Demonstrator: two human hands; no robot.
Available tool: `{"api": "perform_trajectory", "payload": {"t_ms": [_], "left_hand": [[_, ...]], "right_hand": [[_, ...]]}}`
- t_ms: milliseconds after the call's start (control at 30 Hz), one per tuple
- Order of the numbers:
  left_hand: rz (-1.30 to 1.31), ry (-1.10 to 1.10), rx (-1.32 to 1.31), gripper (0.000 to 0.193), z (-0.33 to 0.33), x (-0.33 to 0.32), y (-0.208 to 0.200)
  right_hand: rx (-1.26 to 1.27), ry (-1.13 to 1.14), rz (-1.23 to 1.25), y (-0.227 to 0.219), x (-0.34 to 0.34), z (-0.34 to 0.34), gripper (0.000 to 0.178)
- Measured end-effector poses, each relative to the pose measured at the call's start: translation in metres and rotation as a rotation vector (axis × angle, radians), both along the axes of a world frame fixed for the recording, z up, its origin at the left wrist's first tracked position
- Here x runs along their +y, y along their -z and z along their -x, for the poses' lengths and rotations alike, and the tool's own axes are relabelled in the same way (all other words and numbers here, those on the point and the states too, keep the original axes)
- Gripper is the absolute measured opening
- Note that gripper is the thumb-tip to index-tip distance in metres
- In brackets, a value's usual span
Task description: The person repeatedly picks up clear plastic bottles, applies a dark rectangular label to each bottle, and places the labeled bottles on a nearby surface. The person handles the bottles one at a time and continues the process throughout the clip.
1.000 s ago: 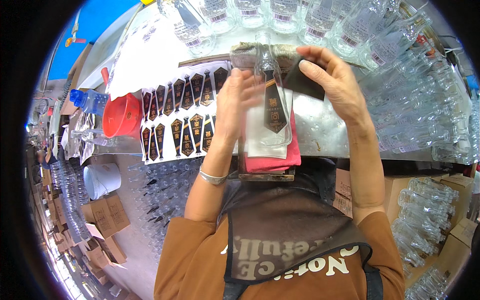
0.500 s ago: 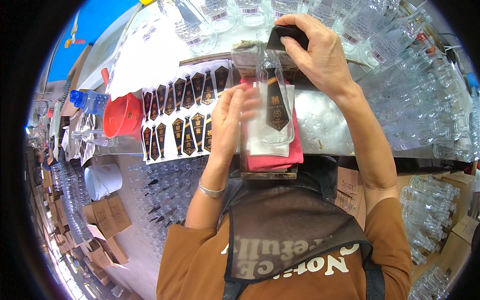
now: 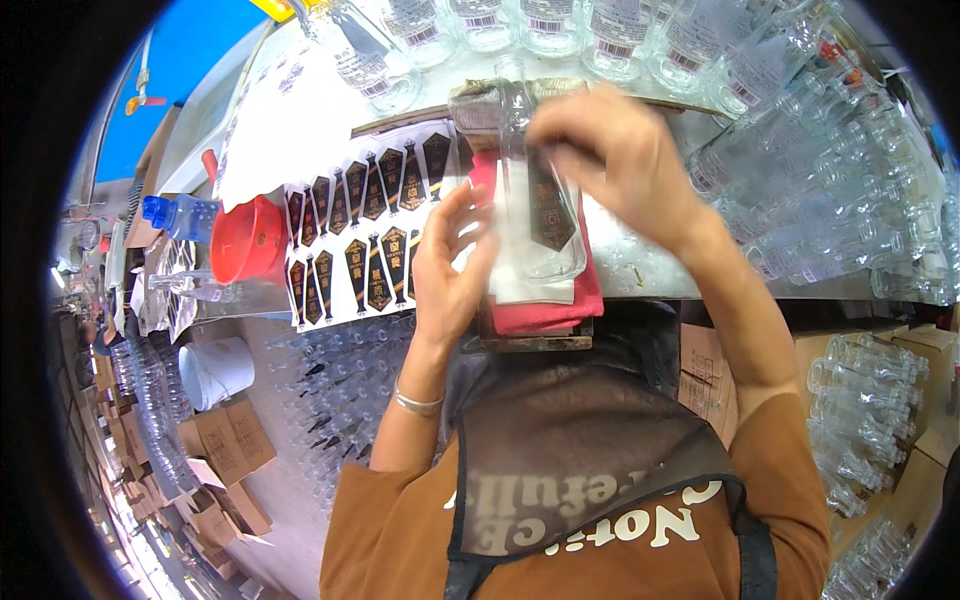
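A clear glass bottle (image 3: 514,130) lies with its neck pointing away from me, on white paper (image 3: 530,292) over a red cloth (image 3: 548,318). On its upper face sits a black tie-shaped label (image 3: 551,222) with gold marks. My right hand (image 3: 622,165), smeared by motion, bends its fingers down over the label's upper part. A dark edge shows beneath them, apparently the black flat piece it gripped earlier; most of it is hidden. Beside the bottle's left side, my left hand (image 3: 452,262) stands open with fingers apart, holding nothing.
Left of the bottle lies a sheet of similar labels (image 3: 375,225), near a red basin (image 3: 246,240) and a blue-capped bottle (image 3: 180,217). Glass bottles (image 3: 545,25) line the far side; more (image 3: 800,190) crowd the right. A folded grey cloth (image 3: 478,105) supports the bottle's neck.
My right hand has come down from beside the bottle's neck onto the label. My left hand has lowered slightly and spread its fingers. The view has shifted a little.
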State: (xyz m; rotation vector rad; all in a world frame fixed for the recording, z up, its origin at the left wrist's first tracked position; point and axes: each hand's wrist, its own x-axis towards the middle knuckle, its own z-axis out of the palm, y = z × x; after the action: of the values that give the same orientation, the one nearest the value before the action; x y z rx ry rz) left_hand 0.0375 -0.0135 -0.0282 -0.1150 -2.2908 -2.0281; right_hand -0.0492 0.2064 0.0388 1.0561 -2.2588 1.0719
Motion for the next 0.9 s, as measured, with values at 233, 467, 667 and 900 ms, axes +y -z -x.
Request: {"api": "perform_trajectory", "payload": {"t_ms": [233,467,667,900], "left_hand": [[0.472,0.218,0.250,0.107,-0.015,0.016,-0.002],[0.494,0.085,0.293,0.114,-0.014,0.028,0.013],[0.159,0.176,0.118,0.116,-0.015,0.034,-0.002],[0.298,0.067,0.321,0.106,-0.012,0.032,-0.008]], "right_hand": [[-0.430,0.011,0.211,0.001,0.012,0.008,0.019],[-0.358,-0.294,0.111,0.029,0.037,-0.082,0.025],[-1.269,-0.150,0.605,0.056,0.053,-0.066,0.037],[-1.014,0.031,0.323,0.034,0.022,-0.071,0.043]]}}
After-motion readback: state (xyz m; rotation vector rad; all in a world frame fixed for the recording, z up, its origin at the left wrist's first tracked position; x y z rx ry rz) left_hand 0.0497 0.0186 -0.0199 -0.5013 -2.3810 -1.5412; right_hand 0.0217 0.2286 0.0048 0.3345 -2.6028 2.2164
